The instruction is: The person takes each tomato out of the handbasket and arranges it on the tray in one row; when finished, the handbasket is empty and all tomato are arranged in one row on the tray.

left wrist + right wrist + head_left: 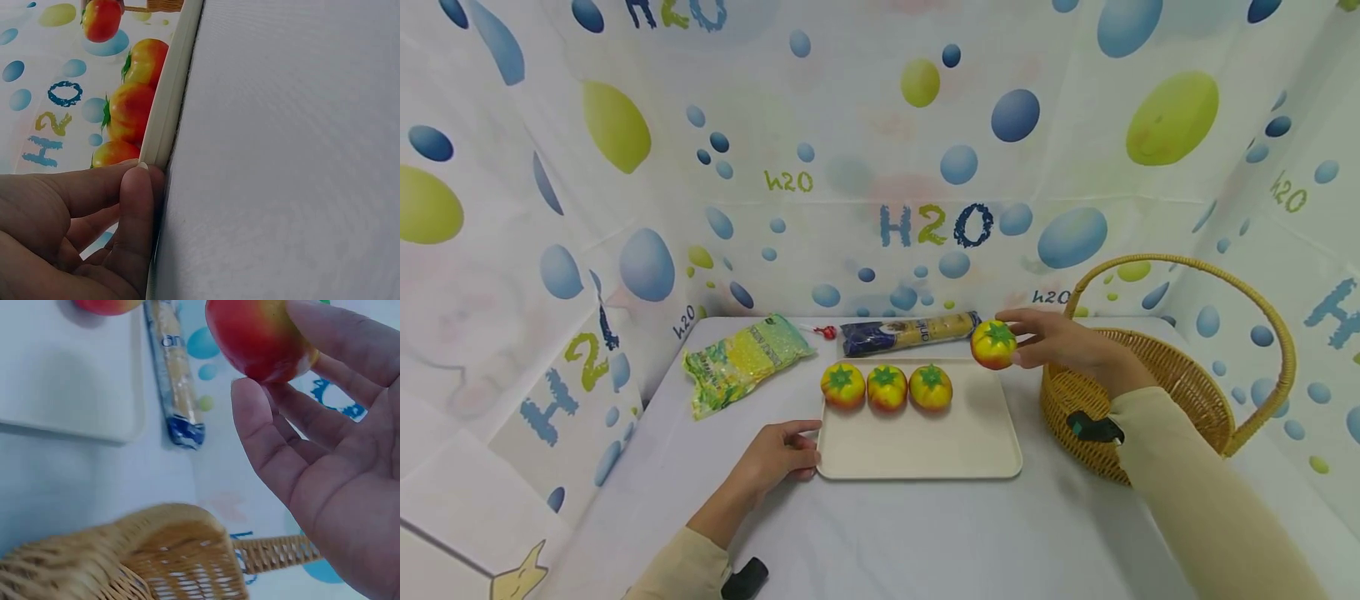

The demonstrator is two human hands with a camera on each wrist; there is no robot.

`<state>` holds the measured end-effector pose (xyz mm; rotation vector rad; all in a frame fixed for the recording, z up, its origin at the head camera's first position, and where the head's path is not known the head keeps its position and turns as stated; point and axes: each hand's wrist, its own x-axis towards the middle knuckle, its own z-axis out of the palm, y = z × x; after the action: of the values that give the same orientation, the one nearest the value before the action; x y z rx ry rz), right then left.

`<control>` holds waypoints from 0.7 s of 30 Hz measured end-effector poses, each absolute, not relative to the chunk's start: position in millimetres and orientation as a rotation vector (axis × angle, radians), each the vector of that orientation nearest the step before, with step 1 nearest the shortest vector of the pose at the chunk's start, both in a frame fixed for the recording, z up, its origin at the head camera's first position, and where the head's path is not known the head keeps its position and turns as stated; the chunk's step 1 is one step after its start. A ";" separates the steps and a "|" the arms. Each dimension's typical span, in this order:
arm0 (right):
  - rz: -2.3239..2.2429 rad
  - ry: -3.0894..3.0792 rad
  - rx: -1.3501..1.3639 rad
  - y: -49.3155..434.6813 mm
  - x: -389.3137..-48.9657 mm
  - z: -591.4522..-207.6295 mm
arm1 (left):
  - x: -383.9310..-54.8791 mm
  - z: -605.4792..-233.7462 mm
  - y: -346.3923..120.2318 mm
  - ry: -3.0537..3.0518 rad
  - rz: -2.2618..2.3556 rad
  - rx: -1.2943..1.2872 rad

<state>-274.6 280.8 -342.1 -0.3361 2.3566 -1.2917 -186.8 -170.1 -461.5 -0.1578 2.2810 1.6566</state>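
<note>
My right hand holds a yellow-red tomato with a green leafy top by its fingertips, over the tray's back right corner. The right wrist view shows the thumb and fingers around this tomato. Three similar tomatoes, the nearest to it being one tomato, sit in a row along the back of a cream rectangular tray. At the tray's left edge, my left hand pinches the rim between thumb and fingers, as the left wrist view shows around the tray edge.
A wicker basket with a tall arched handle stands right of the tray, under my right forearm. Behind the tray lies a long packet of noodles. A green-yellow bag is at the back left, with a small red item beside it.
</note>
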 end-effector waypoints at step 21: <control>-1.246 2.281 -0.266 250.2 -279.0 -372.1 | -186.2 -461.8 -170.3 2.282 1.659 -0.144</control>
<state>-279.0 250.2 -372.1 -0.2659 2.2807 -1.2457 -186.2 -170.3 -461.8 -0.1443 2.2822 1.6591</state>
